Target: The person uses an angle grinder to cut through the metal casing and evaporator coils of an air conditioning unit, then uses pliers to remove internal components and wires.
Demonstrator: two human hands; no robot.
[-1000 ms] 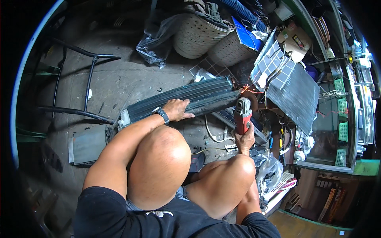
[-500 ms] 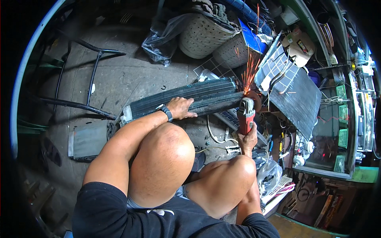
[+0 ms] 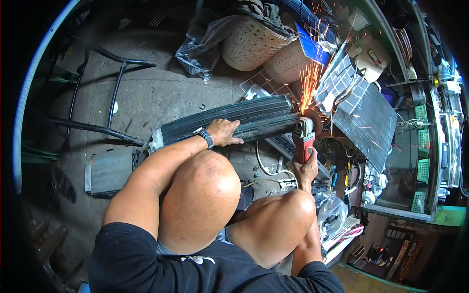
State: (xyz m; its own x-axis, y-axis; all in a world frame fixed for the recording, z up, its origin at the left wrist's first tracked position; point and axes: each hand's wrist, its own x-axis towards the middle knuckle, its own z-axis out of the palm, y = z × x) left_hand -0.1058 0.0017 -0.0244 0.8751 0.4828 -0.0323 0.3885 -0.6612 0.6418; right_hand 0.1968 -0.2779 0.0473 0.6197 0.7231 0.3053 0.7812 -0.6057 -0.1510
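A long dark finned block [image 3: 188, 126], like a heat-exchanger coil, lies slantwise on the floor before my knees. My left hand [image 3: 224, 133] rests on top of it, fingers stretched out and thumb apart. My right hand [image 3: 306, 172] is closed round the body of a red angle grinder [image 3: 305, 146], whose grey head points away from me. Its round disc [image 3: 314, 122] is at the block's right end. Orange sparks [image 3: 308, 88] fly up and away from there. The exact spot where disc and block meet is hidden by the grinder head.
Perforated buckets [image 3: 256, 44] and a plastic bag stand beyond the block. A flat finned panel [image 3: 366, 124] leans at the right, beside a glass cabinet [image 3: 403, 161]. A black metal frame [image 3: 117, 97] is at the left. A pale cable [image 3: 264, 168] and loose parts lie between my knees and the block.
The spray of sparks has grown wider and brighter. My right hand and the grinder have shifted very slightly to the right; my left hand stays on the block.
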